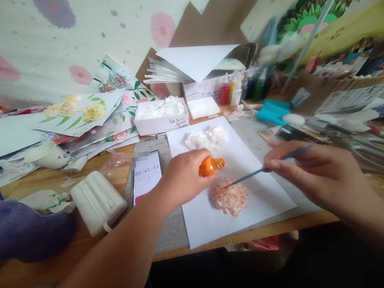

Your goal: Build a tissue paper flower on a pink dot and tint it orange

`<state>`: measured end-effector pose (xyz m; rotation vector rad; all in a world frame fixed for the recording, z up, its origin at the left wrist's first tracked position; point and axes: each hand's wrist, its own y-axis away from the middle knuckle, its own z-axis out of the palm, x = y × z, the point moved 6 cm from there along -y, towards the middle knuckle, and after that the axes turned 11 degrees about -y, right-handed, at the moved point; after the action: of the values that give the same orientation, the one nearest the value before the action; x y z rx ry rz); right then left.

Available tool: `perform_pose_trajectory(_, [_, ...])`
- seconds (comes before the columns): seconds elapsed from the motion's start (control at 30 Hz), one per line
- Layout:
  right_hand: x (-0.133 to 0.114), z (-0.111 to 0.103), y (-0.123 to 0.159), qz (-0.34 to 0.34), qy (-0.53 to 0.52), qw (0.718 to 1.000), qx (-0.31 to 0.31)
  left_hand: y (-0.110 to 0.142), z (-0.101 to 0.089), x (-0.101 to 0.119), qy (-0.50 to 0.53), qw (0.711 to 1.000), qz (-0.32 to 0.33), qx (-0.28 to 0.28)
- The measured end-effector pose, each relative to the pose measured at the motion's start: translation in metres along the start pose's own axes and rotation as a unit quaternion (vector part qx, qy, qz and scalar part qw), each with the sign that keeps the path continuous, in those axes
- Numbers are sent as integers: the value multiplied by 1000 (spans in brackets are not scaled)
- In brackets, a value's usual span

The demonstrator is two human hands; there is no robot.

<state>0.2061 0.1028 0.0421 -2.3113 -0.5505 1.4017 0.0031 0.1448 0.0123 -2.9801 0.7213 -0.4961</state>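
My left hand [190, 174] is wrapped round a small orange paint bottle [209, 166], tipped sideways with its uncapped mouth to the right. In my right hand [306, 172] a thin blue paintbrush [283, 156] is pinched, slanting down to the left. The brush tip meets the upper edge of a round ruffled paper flower [230, 199], white with orange tints. That flower lies on a white sheet of paper [201, 226]. Farther up the sheet, beyond the bottle, are two white crumpled paper flowers [207, 136].
A phone [147, 174] showing a timer and a white power bank [98, 202] lie to the left. Behind the sheet stand a white box of tissue pieces [161, 115] and several paint bottles [236, 90]. Scissors [368, 142] and other tools crowd the right side.
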Motion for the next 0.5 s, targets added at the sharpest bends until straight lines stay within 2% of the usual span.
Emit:
perform_pose_trajectory(0.1, [2, -3, 0, 18, -13, 1000, 18, 0, 0, 0, -3, 1000, 5, 6])
perform_pose_trajectory(0.3, [-1, 3, 0, -2, -20, 1000, -9, 0, 0, -1, -1, 1000, -2, 3])
perform_pose_trajectory(0.4, [0, 0, 1, 10, -27, 1000, 2, 0, 0, 0, -3, 1000, -2, 1])
perform_pose_trajectory(0.5, [1, 0, 1, 22, -34, 999, -18, 0, 0, 0, -7, 1000, -2, 2])
